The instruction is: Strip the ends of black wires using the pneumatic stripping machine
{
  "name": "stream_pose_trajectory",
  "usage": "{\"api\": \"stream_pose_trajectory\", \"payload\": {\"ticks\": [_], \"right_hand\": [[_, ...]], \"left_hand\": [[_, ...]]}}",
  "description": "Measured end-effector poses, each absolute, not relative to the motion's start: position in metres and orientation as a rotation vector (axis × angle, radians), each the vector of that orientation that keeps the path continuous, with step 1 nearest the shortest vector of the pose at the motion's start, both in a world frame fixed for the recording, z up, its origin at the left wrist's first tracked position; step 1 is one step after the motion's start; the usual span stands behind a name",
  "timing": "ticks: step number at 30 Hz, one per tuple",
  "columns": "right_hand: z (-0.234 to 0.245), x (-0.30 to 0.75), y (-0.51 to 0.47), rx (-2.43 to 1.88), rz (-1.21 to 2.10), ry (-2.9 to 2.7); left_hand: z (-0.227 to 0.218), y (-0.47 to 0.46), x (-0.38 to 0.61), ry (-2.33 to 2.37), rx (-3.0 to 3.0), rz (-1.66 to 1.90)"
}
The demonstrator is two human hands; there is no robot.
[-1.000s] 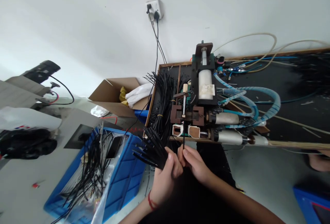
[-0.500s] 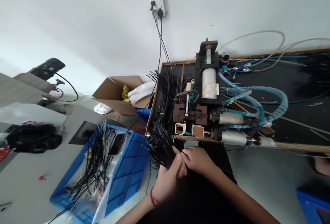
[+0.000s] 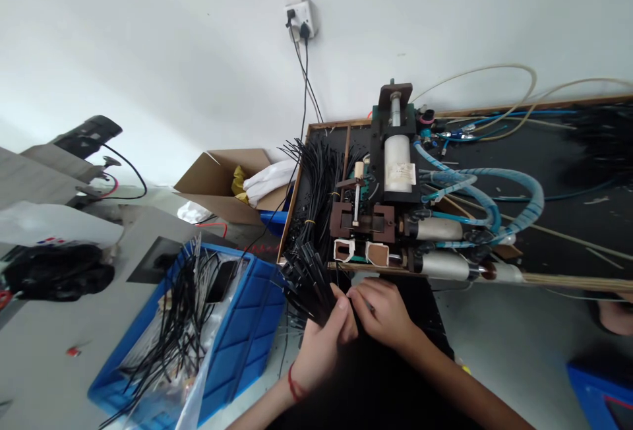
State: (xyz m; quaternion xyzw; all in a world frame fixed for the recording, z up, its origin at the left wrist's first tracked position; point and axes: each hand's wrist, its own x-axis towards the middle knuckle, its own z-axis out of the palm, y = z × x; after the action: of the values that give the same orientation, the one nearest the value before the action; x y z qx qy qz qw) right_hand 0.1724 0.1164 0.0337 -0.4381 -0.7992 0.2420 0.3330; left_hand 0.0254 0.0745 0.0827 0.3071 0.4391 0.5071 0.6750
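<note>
Cables (image 3: 307,281) fan forward from the left grip (image 3: 327,330) clasping them; whether the right grip (image 3: 388,314) holds any is unclear.

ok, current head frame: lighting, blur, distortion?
Head view, left: wall washes brightest low down. Head view, centre: label too soft to read; black wires in the left hand lose detail in shadow. Head view, right edge: dark pile smears, strands indistinct.

No lettering is legible: the label (image 3: 401,174) on the white cylinder (image 3: 396,148) is too blurred.
</note>
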Motion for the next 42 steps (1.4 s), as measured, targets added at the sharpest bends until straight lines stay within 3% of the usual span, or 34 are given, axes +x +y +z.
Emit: {"api": "stream_pose_trajectory", "payload": {"ticks": [4,16,42], "right_hand": [[0.054,0.171,0.114,-0.878,0.563,-1.888],[0.072,0.17,0.11,-0.775,0.542,-1.69],[0.089,0.16,0.117,-0.996,1.006,-1.615]], "left_hand": [[0.084,0.075,0.025,0.94,0.666,1.132],[0.082,0.074,0.023,0.922,0.664,1.063],[0.088,0.076,0.031,1.138,0.614,1.035]]}}
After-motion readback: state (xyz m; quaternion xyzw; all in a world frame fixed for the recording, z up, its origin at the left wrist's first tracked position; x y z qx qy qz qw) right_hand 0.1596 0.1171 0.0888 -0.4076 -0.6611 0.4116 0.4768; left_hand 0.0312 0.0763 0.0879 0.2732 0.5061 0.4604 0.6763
